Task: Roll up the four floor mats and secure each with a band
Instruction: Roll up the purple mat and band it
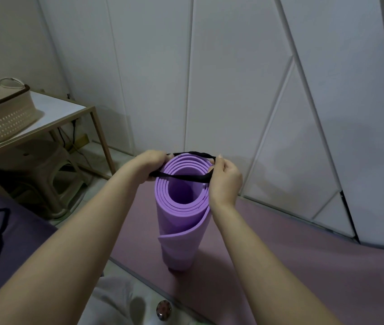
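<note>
Banding step on my feed: the rolled purple mat [181, 221] stands upright on the pink mat [280, 254], left hand [148, 168] and right hand [225, 181] each pinching the black band [186, 178] stretched over its top end, so next I'd guess it needs sliding down evenly around the roll.

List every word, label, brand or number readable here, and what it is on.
None. No text can be read in this view: the rolled purple mat, the black band stretched over its top, the woven basket on the side table and the wall panels show no print or label.
</note>
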{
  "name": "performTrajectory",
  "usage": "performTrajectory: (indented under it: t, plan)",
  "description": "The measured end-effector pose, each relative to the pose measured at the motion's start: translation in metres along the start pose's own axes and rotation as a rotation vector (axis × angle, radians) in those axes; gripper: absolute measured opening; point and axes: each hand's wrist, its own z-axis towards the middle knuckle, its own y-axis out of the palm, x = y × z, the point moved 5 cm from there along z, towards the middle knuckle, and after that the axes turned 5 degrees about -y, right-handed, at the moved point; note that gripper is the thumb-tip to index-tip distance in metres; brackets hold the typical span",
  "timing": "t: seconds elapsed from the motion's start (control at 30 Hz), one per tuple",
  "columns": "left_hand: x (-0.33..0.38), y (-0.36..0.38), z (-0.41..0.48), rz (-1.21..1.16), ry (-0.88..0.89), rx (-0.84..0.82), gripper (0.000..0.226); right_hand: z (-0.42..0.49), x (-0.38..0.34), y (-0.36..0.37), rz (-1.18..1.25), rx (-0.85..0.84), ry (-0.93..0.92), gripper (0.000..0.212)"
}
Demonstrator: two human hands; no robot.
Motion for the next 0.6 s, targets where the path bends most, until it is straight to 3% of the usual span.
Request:
performTrajectory:
  t: [0.07,0.3,0.43,0.6]
  plan:
    - [-0.009,0.005,0.004,-0.013,-0.049,-0.088,0.026,0.002,0.002,0.001,-0.01,0.014,0.016,0.037]
    - [-0.015,-0.001,0.008,0.037,-0.05,-0.103,0.023,0.003,0.002,0.006,-0.011,0.029,0.055,0.034]
    - [-0.025,-0.001,0.006,-0.16,-0.096,-0.161,0.027,0.005,0.001,0.01,-0.033,0.034,0.068,0.035]
    - [-0.026,-0.012,0.0,-0.22,0.075,-0.08,0.021,0.007,0.0,0.019,-0.059,0.028,0.09,0.035]
